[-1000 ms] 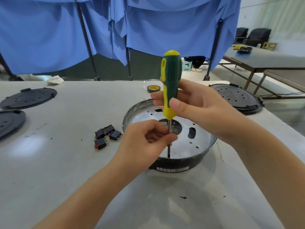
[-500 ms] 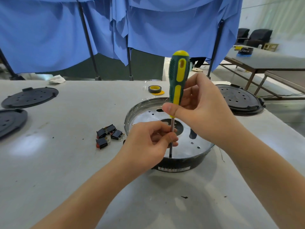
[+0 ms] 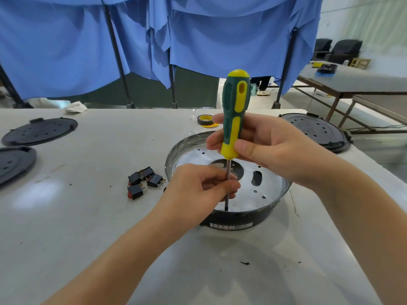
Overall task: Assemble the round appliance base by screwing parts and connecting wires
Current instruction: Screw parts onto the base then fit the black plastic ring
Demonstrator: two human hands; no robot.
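Observation:
The round appliance base (image 3: 273, 194), a black ring with a perforated silver plate inside, sits on the table in front of me. A green and yellow screwdriver (image 3: 235, 102) stands upright with its tip down on the plate near the front rim. My right hand (image 3: 271, 148) grips the lower part of its handle. My left hand (image 3: 198, 188) pinches the metal shaft between thumb and fingers, just above the plate. Any screw under the tip is hidden.
Three black rocker switches (image 3: 143, 181) lie left of the base. A roll of black tape (image 3: 204, 119) sits behind it. Black round covers lie at the far right (image 3: 315, 130) and at the left (image 3: 39, 130), (image 3: 13, 164). A white rag (image 3: 76, 107) rests at the back edge.
The screwdriver handle has turned about its axis in my right hand, whose fingers have regripped it. The left hand stays on the shaft; the tip stays at the same spot.

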